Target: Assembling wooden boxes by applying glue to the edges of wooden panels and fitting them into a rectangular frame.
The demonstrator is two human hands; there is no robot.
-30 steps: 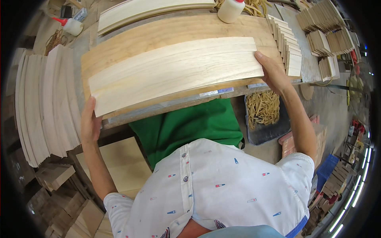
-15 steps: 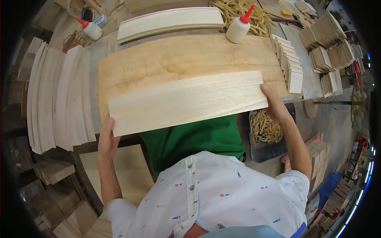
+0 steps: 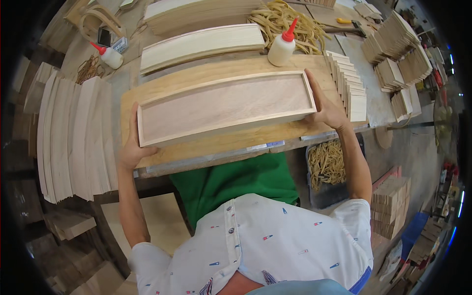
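Observation:
Between my hands is a long, narrow wooden box [image 3: 226, 104] with a thin pale rim around a recessed pinkish-brown panel. My left hand [image 3: 132, 148] grips its left end, thumb and fingers wrapped about the corner. At the right end my right hand [image 3: 326, 112] holds it, fingers along the short side and partly hidden below. The box is tilted with its recessed face up, over a wide yellowish work board [image 3: 196, 142] on the bench.
White glue bottles with red tips stand behind, one right [image 3: 282, 49] and one left [image 3: 109, 56]. Wood strips [image 3: 204, 44] and tan rubber bands [image 3: 290, 24] lie beyond. Small slats [image 3: 350, 88] line the right; tall boards [image 3: 73, 137] are stacked left. A bin [image 3: 324, 196] holds more bands.
The box has turned over from its smooth pale face to its rimmed, recessed face. Both hands have moved it slightly up and left, farther over the board.

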